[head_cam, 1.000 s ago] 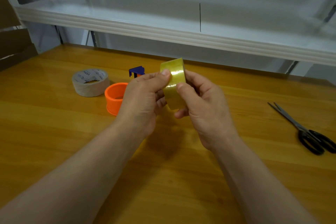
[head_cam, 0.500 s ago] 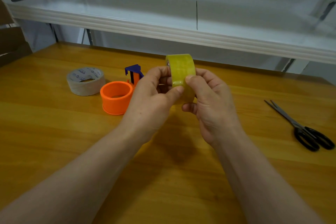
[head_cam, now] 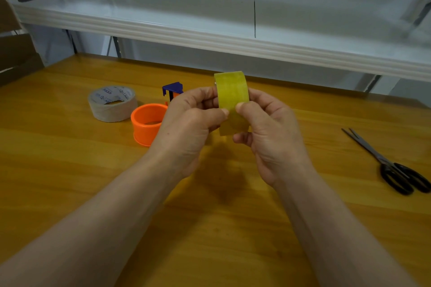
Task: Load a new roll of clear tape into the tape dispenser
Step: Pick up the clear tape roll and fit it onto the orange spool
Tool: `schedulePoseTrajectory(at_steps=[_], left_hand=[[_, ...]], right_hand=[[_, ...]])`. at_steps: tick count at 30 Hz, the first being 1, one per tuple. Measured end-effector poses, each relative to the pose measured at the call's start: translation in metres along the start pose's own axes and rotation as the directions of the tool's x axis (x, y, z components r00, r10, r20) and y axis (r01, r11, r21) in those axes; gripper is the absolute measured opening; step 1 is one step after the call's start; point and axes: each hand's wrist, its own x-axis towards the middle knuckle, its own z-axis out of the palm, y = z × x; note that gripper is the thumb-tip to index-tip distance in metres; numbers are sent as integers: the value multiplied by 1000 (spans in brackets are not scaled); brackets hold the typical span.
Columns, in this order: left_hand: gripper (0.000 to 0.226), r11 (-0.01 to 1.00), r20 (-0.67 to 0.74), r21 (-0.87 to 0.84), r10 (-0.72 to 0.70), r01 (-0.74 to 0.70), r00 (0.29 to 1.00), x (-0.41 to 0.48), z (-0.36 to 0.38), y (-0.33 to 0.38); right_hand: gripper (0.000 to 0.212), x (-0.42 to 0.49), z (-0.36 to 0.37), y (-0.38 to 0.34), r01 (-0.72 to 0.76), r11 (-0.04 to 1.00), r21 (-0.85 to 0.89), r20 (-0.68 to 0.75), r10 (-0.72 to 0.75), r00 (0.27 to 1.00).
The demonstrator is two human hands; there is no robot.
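Note:
A yellowish clear tape roll [head_cam: 232, 92] is held on edge above the wooden table, between both hands. My left hand [head_cam: 189, 128] grips its left side, thumb tip on the tape face. My right hand [head_cam: 272, 130] grips the right side, thumb pressed on the face next to the left thumb. The lower part of the roll is hidden behind my fingers. The tape dispenser lies on the table behind my left hand: an orange ring [head_cam: 147, 123] and a blue part [head_cam: 172, 89], partly covered by the hand.
A grey-beige roll of tape [head_cam: 112, 103] lies flat at the left of the orange ring. Black scissors [head_cam: 394, 165] lie at the right. A white shelf edge [head_cam: 210, 37] overhangs the back of the table [head_cam: 70, 170]. Cardboard stands at far left.
The roll has been turned and its face now points toward me. Both thumbs have come together on the tape face. The hands stay in about the same place.

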Motion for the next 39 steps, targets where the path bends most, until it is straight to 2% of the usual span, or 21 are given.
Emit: schedulePoseTrajectory(at_steps=[3, 10, 17, 24, 34, 39], left_hand=[[30, 1000, 4, -26, -13, 13, 1000, 0, 1, -1], [21, 980, -47, -159, -127, 118, 991, 5, -1, -1], [14, 986, -57, -134, -104, 96, 993, 2, 1, -2], [17, 1000, -11, -2, -15, 15, 1000, -4, 7, 0], [13, 986, -63, -119, -127, 119, 990, 1, 3, 0], [16, 981, -68, -156, -128, 116, 989, 3, 1, 1]], right_hand=[[22, 0, -1, -1, -25, 999, 21, -11, 25, 1000], [31, 1, 1, 2, -19, 1000, 1, 60, 19, 998], [20, -1, 3, 0, -48, 999, 5, 27, 47, 999], [9, -1, 2, -3, -75, 997, -14, -38, 74, 997], [18, -2, 3, -4, -60, 998, -22, 13, 60, 998], [22, -2, 5, -2, -42, 998, -35, 13, 42, 999]])
